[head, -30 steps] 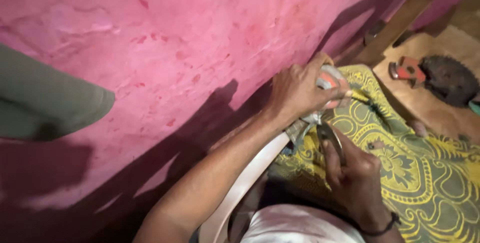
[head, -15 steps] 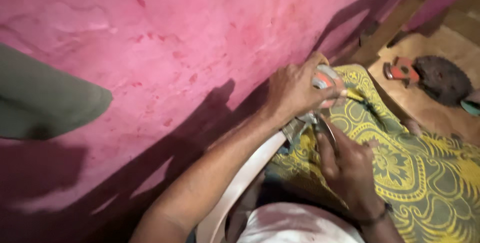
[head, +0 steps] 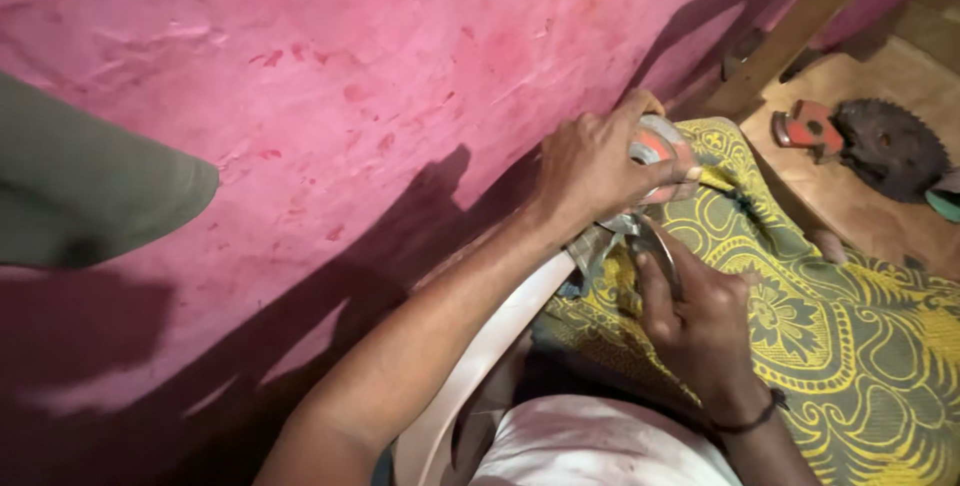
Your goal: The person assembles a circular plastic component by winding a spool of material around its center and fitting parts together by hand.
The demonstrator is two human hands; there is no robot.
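Observation:
My left hand [head: 592, 164] is closed around the head of an orange and grey power tool [head: 660, 149], which lies close to the pink wall [head: 330, 96]. Just below it, my right hand [head: 700, 318] pinches a thin curved metal piece [head: 660, 246] against the underside of the tool. A dark band sits on that wrist. Both hands work over a yellow and green patterned cloth [head: 860, 346]. The fingers hide most of the tool's body.
A white plastic chair arm [head: 480, 356] runs under my left forearm. On the wooden board at the upper right lie a toothed circular saw blade [head: 890, 146] and a red part [head: 805, 126]. A wooden post [head: 780, 41] leans by the wall. A grey-green shape [head: 90, 186] juts in at left.
My right hand has crept slightly up toward the tool. My left hand keeps its grip, and the view has shifted only a little.

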